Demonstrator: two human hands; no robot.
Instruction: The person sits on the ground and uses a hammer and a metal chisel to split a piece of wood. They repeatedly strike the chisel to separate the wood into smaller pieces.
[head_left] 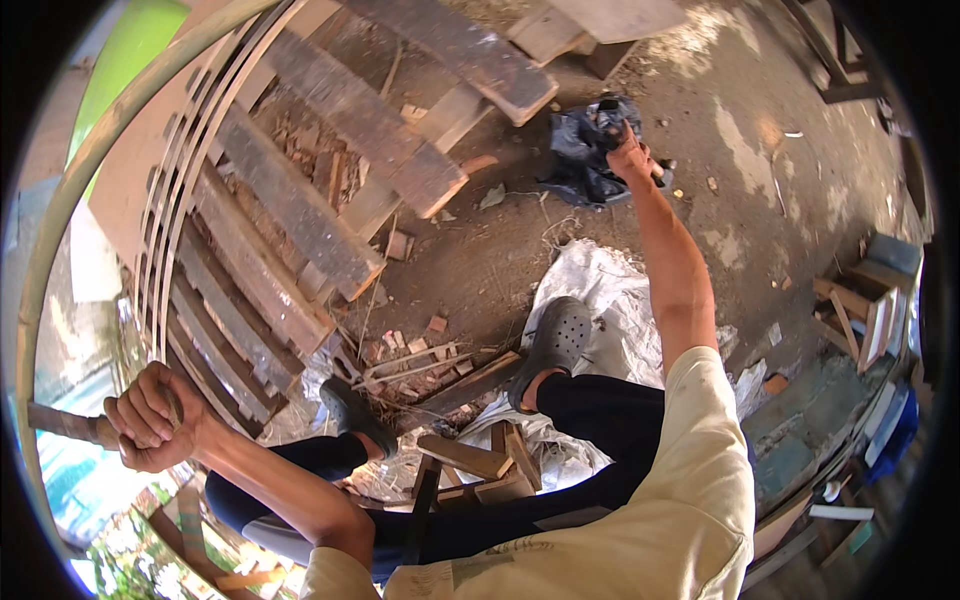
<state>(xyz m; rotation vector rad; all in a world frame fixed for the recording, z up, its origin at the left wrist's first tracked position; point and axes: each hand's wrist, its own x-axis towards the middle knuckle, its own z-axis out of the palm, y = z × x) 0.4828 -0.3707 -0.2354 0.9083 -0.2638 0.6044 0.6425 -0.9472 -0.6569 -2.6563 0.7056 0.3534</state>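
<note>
My left hand (155, 415) is closed around a tool with a wooden handle (105, 432). A dark, flat part (62, 422) of the tool sticks out to the left, and I cannot make out its kind. Just above that hand, several long thin pale strips (190, 180) run up and curve to the right; whether the hand grips them is unclear. A thick bent cane (62, 195) arcs past at the far left. Out on the ground, my right hand (630, 160) is at a crumpled black plastic bag (580, 150), fingers curled on something dark, partly hidden.
Weathered wooden slats (290, 180) lie at the upper left. A white sack (590, 270) is spread under my right foot in a grey clog (560, 340). Small wooden pieces (470, 460) stand between my legs. Broken brick bits (395, 345) litter the dirt. A wooden frame (860, 315) stands at right.
</note>
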